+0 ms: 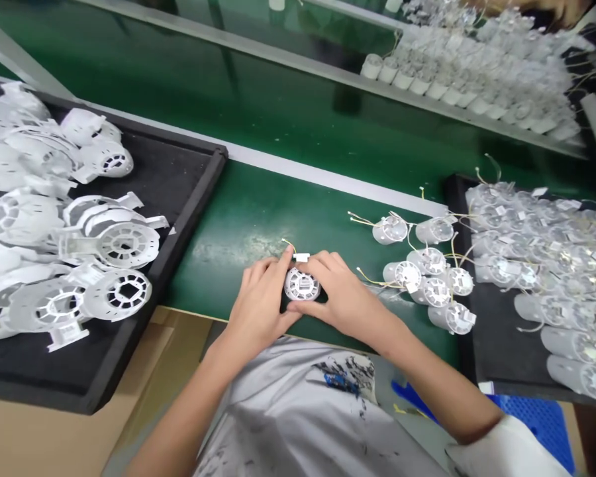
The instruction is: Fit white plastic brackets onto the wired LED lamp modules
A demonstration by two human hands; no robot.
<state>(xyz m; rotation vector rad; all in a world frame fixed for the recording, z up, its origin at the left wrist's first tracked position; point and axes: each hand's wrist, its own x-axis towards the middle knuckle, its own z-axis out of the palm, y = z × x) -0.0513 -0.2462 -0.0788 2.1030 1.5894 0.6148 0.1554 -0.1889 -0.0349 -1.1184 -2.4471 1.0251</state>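
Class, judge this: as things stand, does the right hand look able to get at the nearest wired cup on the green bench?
Probably yes: only bench and thin wires show between the right hand and the cup. It would likely need to let go of the round part first.

Workshop, green bench (263, 205), black trays (179, 156) of parts (126, 245)

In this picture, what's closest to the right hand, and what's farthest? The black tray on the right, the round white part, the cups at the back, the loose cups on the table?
From the right hand:
1. Round white part: in its grip.
2. Loose cups: off to the right.
3. Black tray: farther right.
4. Back cups: far back, toward the right.
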